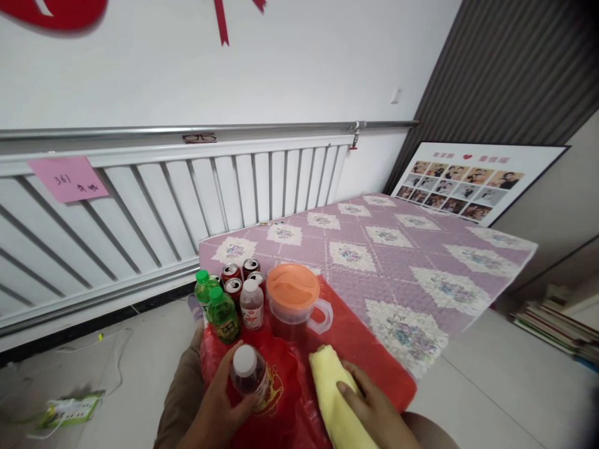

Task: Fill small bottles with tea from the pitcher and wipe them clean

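Observation:
My left hand is wrapped round a small clear plastic bottle with a white cap and a label. The bottle stands above a red scalloped tray with a gold print. A folded yellow cloth is gripped in my right hand, to the right of the tray. Just beyond the tray is a second white-capped bottle. Two green bottles, the nearer one with a yellow-and-dark label, stand to its left. Several opened drink cans are grouped behind them.
A clear pitcher with an orange lid stands on a red plastic sheet. Beneath lies a purple floral tablecloth. A white radiator runs behind the table, and a photo board leans at the right. A power strip lies on the floor.

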`<state>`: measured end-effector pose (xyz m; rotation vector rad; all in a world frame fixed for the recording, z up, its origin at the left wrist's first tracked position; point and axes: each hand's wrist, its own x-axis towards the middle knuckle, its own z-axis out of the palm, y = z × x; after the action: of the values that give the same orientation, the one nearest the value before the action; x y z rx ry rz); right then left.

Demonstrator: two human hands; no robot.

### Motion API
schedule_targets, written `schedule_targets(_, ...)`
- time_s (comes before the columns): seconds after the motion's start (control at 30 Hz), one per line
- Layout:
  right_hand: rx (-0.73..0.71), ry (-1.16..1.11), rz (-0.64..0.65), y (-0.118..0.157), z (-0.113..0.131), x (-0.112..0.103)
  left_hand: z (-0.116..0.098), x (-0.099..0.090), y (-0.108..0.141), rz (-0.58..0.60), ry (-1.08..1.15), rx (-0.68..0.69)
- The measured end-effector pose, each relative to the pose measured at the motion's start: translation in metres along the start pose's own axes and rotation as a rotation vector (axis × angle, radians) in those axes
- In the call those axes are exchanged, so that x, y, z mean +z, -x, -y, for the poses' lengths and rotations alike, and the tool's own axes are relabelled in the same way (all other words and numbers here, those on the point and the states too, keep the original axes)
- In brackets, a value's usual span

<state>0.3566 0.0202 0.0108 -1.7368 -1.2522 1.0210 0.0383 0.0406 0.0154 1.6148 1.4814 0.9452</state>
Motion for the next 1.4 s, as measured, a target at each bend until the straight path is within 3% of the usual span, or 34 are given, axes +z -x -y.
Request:
schedule_targets(0.23,-0.137,0.336,-0.131,-0.012,-0.023,-0.015,0.001,-0.003,-0.001,0.045,-0.050,-0.007)
schedule_targets(0.4,-0.361,0.669,-0.195,0.003,-0.009,0.010,0.000,-0.004,-0.002,0.078,-0.055,0.011)
schedule_targets(0.53,-0.358,0.936,-0.092,0.008,-0.006,0.036,-0.001,-0.005,-0.001,0.087,-0.059,-0.012)
schedule_targets(0.63,-0.391,1.031,-0.011,0.004,-0.015,0.043,-0.003,-0.004,-0.001,0.076,-0.062,-0.023)
schedule_targets(0.9,-0.498,1.078,-0.072,0.000,-0.026,0.036,-0.007,-0.003,0.000,0.049,-0.010,-0.044)
schedule_targets(1.13,-0.651,0.933,-0.318,0.014,-0.019,0.026,-0.003,0.008,0.004,-0.062,0.031,-0.085)
schedule_targets(1.4,-0.740,0.722,-0.249,0.035,-0.011,0.030,-0.006,0.015,0.001,-0.154,0.063,-0.116)
